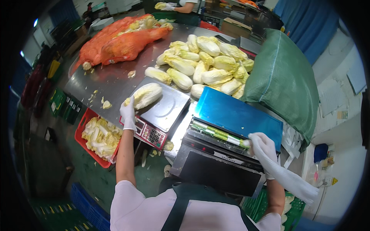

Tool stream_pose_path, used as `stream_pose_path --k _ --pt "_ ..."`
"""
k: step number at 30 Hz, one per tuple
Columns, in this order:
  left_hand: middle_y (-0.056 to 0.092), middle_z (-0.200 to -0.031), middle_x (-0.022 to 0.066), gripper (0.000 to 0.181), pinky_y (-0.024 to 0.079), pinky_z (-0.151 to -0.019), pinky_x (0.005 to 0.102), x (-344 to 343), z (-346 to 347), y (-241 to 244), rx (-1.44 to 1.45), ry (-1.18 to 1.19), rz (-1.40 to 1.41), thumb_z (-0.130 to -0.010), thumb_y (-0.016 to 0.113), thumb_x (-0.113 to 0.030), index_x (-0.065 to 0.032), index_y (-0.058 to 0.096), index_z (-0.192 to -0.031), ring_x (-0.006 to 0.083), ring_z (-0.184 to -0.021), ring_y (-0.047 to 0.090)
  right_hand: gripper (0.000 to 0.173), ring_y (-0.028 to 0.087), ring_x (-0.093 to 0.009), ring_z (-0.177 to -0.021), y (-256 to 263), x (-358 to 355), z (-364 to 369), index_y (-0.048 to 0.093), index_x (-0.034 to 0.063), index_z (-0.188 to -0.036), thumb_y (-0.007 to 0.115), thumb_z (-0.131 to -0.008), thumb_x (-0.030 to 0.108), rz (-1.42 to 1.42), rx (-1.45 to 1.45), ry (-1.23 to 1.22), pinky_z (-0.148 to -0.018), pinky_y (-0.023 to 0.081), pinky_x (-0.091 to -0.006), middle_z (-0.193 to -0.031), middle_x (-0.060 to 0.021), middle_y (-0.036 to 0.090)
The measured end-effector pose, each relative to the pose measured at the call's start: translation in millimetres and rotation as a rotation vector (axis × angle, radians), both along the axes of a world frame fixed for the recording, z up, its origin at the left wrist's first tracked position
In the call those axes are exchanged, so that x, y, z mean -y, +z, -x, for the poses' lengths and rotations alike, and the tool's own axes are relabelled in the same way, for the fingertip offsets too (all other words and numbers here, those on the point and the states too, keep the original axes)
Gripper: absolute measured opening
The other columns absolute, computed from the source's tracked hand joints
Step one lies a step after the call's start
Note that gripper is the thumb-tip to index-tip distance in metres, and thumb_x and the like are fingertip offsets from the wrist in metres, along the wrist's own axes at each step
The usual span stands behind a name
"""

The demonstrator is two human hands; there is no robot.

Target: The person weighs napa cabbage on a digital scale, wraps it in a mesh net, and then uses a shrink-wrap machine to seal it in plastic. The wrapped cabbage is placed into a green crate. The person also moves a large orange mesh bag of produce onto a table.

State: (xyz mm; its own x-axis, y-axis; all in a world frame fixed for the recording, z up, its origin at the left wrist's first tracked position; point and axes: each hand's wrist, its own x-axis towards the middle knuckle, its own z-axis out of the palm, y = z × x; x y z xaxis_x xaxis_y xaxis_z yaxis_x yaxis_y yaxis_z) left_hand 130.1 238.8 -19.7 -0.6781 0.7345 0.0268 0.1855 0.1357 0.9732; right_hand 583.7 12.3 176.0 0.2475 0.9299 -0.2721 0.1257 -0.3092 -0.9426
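Observation:
My left hand, in a white glove, grips one end of a napa cabbage. That cabbage lies over the metal platform of a weighing scale, whose red keypad faces me. In my gloved right hand is a white, limp strip of thin material that trails down past my wrist. The right fingertips are close to a green-and-white printed roll, set in a machine with a blue plate and a black front plate.
Many napa cabbages are heaped on the steel table. An orange mesh sack lies at far left, a stuffed green sack at right. Below left, a red crate holds loose leaves. Another person's gloved hands hold a cabbage at the back.

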Motion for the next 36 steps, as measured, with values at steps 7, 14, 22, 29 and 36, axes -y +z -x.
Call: stream_pose_path --k 7,14,22,29,36 --pt "0.042 -0.137 0.0146 0.066 0.033 -0.103 0.0339 117.4 -102.7 68.7 -0.070 -0.691 -0.176 -0.081 0.068 -0.022 0.0006 0.037 -0.135 0.0238 -0.124 0.041 0.022 0.052 -0.020 -0.114 -52.5 -68.8 97.7 0.063 -0.0059 -0.102 0.058 -0.087 0.009 -0.414 0.128 0.570 -0.096 0.038 -0.0286 -0.125 -0.0204 0.054" --pt "0.058 -0.118 0.0107 0.041 0.043 -0.093 0.0254 139.3 -133.0 83.4 0.730 -0.750 -0.240 -0.083 0.066 -0.011 0.0041 0.055 -0.120 0.0149 -0.104 0.056 0.014 0.056 -0.026 -0.109 -65.2 -114.2 195.5 0.068 0.0000 -0.092 0.067 -0.080 0.007 -0.750 0.162 0.373 -0.092 0.043 -0.0335 -0.128 -0.0225 0.050" --pt "0.061 -0.090 0.0069 0.030 0.049 -0.081 0.0291 112.1 -95.8 46.8 1.045 -0.536 -0.456 -0.096 0.047 -0.031 -0.0028 0.055 -0.088 0.0165 -0.088 0.059 0.023 0.055 -0.006 -0.066 -79.1 -171.9 215.1 0.059 -0.0032 -0.105 0.055 -0.093 0.016 -0.081 -0.262 0.388 -0.063 0.047 -0.0206 -0.080 -0.0021 0.061" --pt "0.055 -0.076 -0.0012 0.028 0.046 -0.055 0.0225 91.2 -43.4 54.8 1.471 -0.627 -0.236 -0.094 0.051 -0.035 -0.0072 0.055 -0.087 0.0076 -0.063 0.054 0.031 0.062 -0.011 -0.076 -82.4 -218.8 205.6 0.065 -0.0038 -0.095 0.074 -0.077 0.019 0.276 0.146 1.112 -0.071 0.050 -0.0231 -0.085 -0.0079 0.068" --pt "0.050 -0.059 -0.0039 0.018 0.039 -0.048 0.0227 72.8 -41.8 23.7 0.273 -0.198 0.038 -0.074 0.073 -0.010 -0.0042 0.061 -0.086 0.0039 -0.054 0.047 0.025 0.063 -0.018 -0.059 -165.7 -340.5 196.9 0.063 -0.0034 -0.093 0.058 -0.089 0.020 -0.141 -0.092 0.328 -0.055 0.051 -0.0293 -0.068 -0.0091 0.065"
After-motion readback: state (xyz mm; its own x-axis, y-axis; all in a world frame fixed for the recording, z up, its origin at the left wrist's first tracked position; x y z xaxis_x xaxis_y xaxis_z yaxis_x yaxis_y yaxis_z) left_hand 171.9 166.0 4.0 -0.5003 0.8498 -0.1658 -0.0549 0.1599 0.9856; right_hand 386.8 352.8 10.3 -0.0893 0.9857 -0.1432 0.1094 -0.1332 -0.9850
